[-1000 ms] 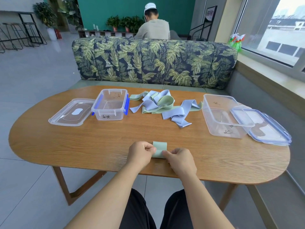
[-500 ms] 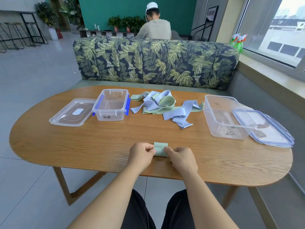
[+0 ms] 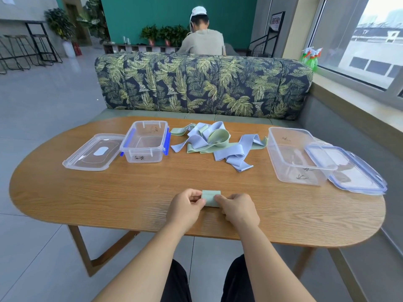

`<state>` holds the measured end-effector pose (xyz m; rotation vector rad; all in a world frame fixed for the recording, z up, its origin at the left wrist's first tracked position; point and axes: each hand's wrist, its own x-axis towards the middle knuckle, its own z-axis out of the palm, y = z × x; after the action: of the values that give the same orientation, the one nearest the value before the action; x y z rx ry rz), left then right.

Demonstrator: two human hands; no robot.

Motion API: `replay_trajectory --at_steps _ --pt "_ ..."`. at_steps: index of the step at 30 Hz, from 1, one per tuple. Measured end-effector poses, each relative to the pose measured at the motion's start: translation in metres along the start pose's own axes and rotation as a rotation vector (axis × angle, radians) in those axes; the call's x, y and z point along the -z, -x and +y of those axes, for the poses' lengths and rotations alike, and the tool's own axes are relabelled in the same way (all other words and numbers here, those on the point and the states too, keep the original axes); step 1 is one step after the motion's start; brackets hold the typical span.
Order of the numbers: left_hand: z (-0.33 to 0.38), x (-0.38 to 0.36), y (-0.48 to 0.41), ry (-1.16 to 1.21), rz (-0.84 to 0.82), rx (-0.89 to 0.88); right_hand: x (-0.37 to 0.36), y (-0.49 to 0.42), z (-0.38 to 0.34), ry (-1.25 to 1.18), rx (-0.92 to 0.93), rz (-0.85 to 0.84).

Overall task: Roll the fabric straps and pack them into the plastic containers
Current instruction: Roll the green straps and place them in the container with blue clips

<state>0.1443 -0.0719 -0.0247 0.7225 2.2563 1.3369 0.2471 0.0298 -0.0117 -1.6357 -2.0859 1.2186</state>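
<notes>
low in the frame's centre, left hand point(image 3: 185, 205) and right hand point(image 3: 238, 209) both pinching a green strap roll point(image 3: 210, 198) (resting on the counter point(image 3: 130, 192)), loose straps point(image 3: 214, 142) beyond

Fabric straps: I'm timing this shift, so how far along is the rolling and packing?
Done: nothing packed; the small container and large container look empty. In hand: the left hand and right hand pinch one green strap roll. Left: the strap pile.
</notes>
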Motion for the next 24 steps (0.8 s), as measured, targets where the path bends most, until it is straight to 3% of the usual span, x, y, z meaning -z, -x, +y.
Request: replay_trajectory --at_steps 9,15,24 --pt "0.005 -0.001 -0.007 -0.019 0.015 0.072 -0.001 0.002 0.007 -0.100 0.019 -0.001" --pt "0.006 -0.001 -0.011 -0.018 0.023 0.091 -0.004 -0.001 0.000 -0.017 0.003 0.013" --pt "-0.004 -0.004 -0.008 0.016 0.001 -0.073 0.000 -0.003 -0.009 -0.001 -0.047 0.027"
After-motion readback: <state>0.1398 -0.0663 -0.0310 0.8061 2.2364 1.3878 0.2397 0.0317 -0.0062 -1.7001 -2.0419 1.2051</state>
